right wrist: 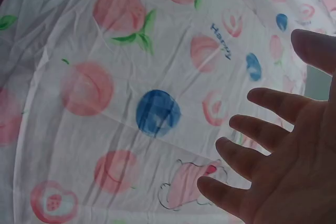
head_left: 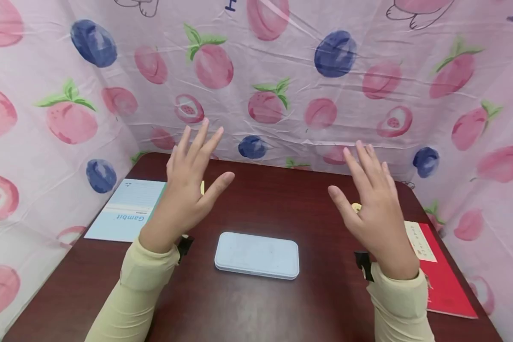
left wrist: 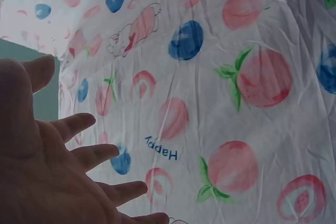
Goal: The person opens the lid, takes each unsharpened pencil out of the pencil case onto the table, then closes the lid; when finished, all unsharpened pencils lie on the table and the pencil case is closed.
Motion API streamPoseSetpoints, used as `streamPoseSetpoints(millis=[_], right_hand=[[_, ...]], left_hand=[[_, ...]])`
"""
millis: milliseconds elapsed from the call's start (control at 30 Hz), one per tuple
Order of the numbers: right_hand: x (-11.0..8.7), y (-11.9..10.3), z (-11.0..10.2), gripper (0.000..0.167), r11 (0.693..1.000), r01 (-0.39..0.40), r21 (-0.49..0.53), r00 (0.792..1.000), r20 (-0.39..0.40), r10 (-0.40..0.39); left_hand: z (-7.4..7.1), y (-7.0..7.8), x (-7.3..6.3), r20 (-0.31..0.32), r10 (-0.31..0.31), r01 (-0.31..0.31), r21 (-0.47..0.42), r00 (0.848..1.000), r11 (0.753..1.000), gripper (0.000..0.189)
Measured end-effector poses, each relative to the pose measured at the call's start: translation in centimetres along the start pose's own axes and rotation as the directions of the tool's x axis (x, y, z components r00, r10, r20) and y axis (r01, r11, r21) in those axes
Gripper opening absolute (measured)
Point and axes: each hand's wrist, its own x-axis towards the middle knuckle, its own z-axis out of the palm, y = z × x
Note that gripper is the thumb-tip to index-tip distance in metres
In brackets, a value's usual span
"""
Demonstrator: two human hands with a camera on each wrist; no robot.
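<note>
Both hands are raised above the dark table with fingers spread and nothing held. The left hand (head_left: 188, 190) hovers over the right part of a light blue notebook (head_left: 124, 209) marked "Gambit"; its palm and fingers also show in the left wrist view. On the other side, the right hand (head_left: 376, 209) is held up beside a red booklet (head_left: 446, 285), partly covering it. Its spread fingers appear at the right of the right wrist view. Between the forearms lies a pale, flat case (head_left: 256, 255) with rounded corners, touched by neither hand.
A dark reddish-brown table (head_left: 256, 199) spans the view. Patterned fruit-print cloth (head_left: 290, 85) hangs behind it and along both sides. A small yellow thing (head_left: 356, 207) peeks out behind the right hand, and a yellow edge (head_left: 203, 187) behind the left; both are mostly hidden.
</note>
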Motion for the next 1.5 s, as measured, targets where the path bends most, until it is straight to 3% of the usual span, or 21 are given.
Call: streamPoseSetpoints(millis=[167,300,500,567,633,700,800,933,1100,1200,1300,1367,1500], right_hand=[[-0.6,0.2,1.1,0.077,0.999,-0.002,-0.04,0.997,0.083,0.006],[-1.4,0.2,2.8,0.076,0.995,0.055,-0.083,0.985,0.169,-0.041],[-4.0,-0.5,6.3,0.077,0.978,0.185,-0.096,0.935,0.322,-0.146],[-5.1,-0.7,7.6,0.077,0.972,0.219,-0.089,0.912,0.371,-0.172],[-6.0,-0.9,8.7,0.076,0.965,0.249,-0.085,0.887,0.419,-0.192],[-6.8,-1.1,9.5,0.074,0.959,0.271,-0.079,0.86,0.468,-0.204],[-7.6,-1.4,10.5,0.075,0.956,0.285,-0.068,0.818,0.537,-0.206],[-8.4,-1.6,11.3,0.078,0.962,0.268,-0.059,0.772,0.611,-0.177],[-9.0,-1.1,12.2,0.082,0.97,0.24,-0.041,0.721,0.676,-0.15],[-9.3,-0.9,12.5,0.086,0.967,0.251,-0.033,0.703,0.693,-0.159],[-9.6,-0.9,12.6,0.09,0.956,0.29,-0.04,0.706,0.684,-0.186],[-9.6,-0.9,12.7,0.091,0.946,0.321,-0.042,0.716,0.665,-0.213],[-9.6,-0.7,12.9,0.091,0.91,0.409,-0.064,0.731,0.621,-0.285]], left_hand=[[0.6,-0.4,-0.5,0.05,0.011,-0.01,-0.019,0.999,1.0,0.073],[1.4,-1.1,-1.3,0.083,0.04,-0.036,-0.043,0.996,0.998,0.075],[3.4,-1.9,-3.7,0.21,0.087,-0.086,-0.014,0.974,0.996,0.071],[4.2,-2.1,-4.5,0.286,0.085,-0.09,0.007,0.954,0.996,0.071],[4.9,-2.3,-5.4,0.372,0.071,-0.086,0.025,0.925,0.996,0.071],[5.6,-2.5,-6.2,0.465,0.041,-0.072,0.048,0.884,0.996,0.074],[6.7,-3.2,-7.4,0.586,-0.003,-0.055,0.081,0.81,0.995,0.08],[8.2,-4.4,-8.5,0.685,-0.026,-0.064,0.107,0.728,0.992,0.091],[9.3,-5.6,-9.2,0.748,-0.035,-0.053,0.094,0.663,0.994,0.103],[9.8,-6.0,-9.4,0.765,-0.033,-0.064,0.096,0.643,0.993,0.108],[10.1,-6.2,-9.5,0.774,-0.017,-0.109,0.111,0.633,0.988,0.111],[10.3,-6.3,-9.4,0.774,-0.004,-0.144,0.123,0.634,0.982,0.111],[10.6,-6.5,-9.3,0.755,0.033,-0.201,0.132,0.655,0.971,0.107]])
